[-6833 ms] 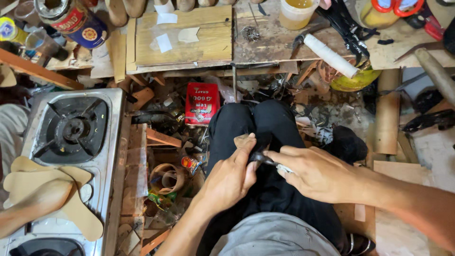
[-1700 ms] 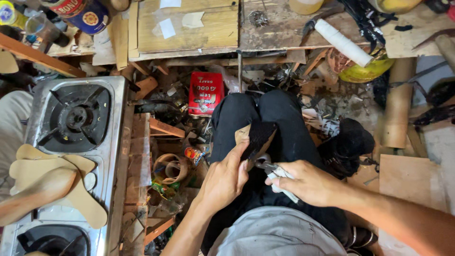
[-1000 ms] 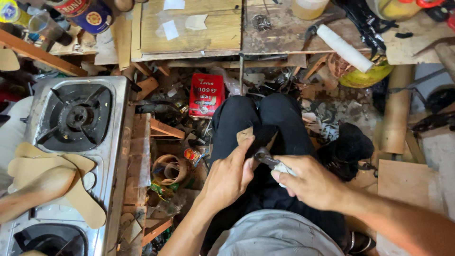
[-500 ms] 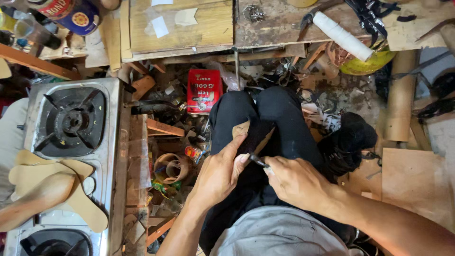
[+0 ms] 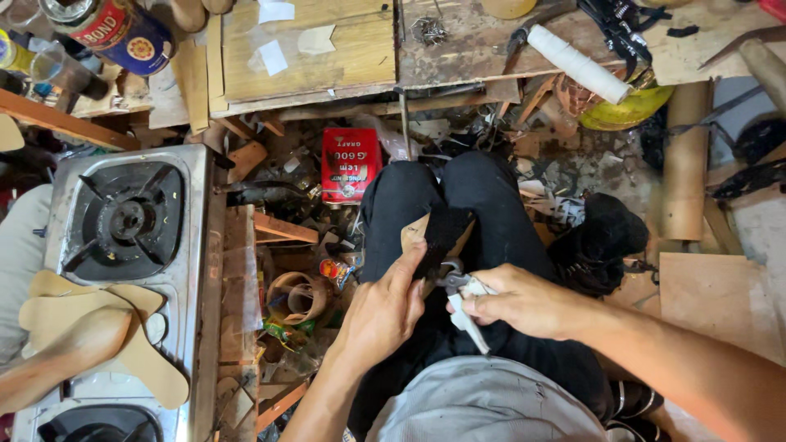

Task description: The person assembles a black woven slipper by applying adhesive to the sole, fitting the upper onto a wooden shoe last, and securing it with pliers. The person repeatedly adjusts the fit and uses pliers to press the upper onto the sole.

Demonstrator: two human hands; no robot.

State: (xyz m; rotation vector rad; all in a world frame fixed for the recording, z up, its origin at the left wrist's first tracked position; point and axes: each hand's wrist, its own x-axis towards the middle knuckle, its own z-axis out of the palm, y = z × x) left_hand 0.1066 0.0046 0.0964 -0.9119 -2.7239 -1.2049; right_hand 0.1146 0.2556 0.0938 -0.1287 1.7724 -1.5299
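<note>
My left hand point(image 5: 383, 309) holds a tan shoe piece point(image 5: 416, 232) with a black strap point(image 5: 442, 233) over it, resting on my black-trousered lap point(image 5: 491, 205). My right hand point(image 5: 524, 301) grips a pair of pliers with white handles point(image 5: 468, 315). The metal jaws of the pliers point(image 5: 448, 278) bite the lower end of the black strap, right beside my left fingers. Both hands sit close together above my knees.
A steel gas stove point(image 5: 123, 221) stands at the left with tan insole cutouts point(image 5: 98, 327) on it. A red tin point(image 5: 350, 164) lies ahead of my knees. The wooden bench point(image 5: 327, 49) holds a white roll point(image 5: 577, 64), a glue can point(image 5: 115, 29) and tools. Scraps litter the floor.
My hands have stayed on my lap with the strap and pliers. The right hand has shifted slightly, and the pliers' jaws have come up to the strap's lower end.
</note>
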